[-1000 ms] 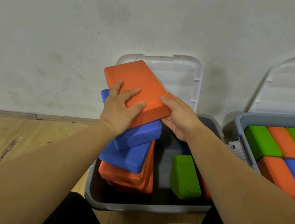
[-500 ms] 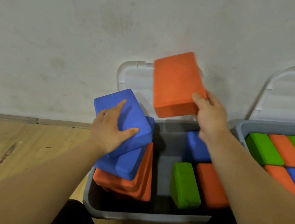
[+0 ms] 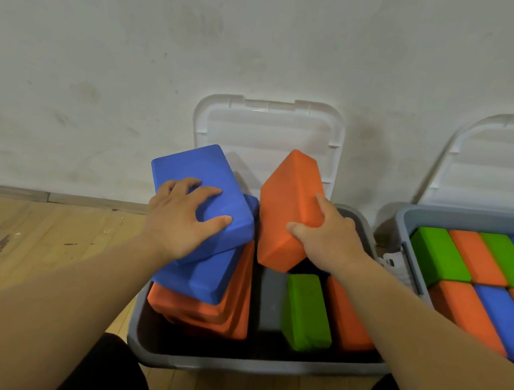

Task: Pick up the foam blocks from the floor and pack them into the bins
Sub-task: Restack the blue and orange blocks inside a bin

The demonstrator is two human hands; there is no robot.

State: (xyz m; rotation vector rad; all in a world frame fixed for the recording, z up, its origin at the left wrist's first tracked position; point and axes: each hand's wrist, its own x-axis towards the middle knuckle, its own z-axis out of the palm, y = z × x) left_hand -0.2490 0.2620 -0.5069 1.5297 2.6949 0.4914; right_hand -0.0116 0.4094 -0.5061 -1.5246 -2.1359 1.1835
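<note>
A grey bin (image 3: 225, 364) stands on the floor before me. My right hand (image 3: 325, 237) grips an orange foam block (image 3: 287, 205), tilted on end over the bin's middle. My left hand (image 3: 180, 217) lies spread on the top blue block (image 3: 198, 180) of a leaning stack at the bin's left side: a second blue block (image 3: 204, 276) below it, then orange blocks (image 3: 206, 313). A green block (image 3: 307, 311) and another orange block (image 3: 350, 320) lie on the bin's floor to the right.
The bin's white lid (image 3: 268, 130) leans against the wall behind it. A second grey bin (image 3: 410, 223) at the right is packed with green, orange and blue blocks, its lid (image 3: 501, 163) also against the wall. Wooden floor (image 3: 27, 245) lies to the left.
My right hand took the orange block off the stack, swung it up and right, then lowered it toward the bin's middle. My left hand stayed on the blue block.
</note>
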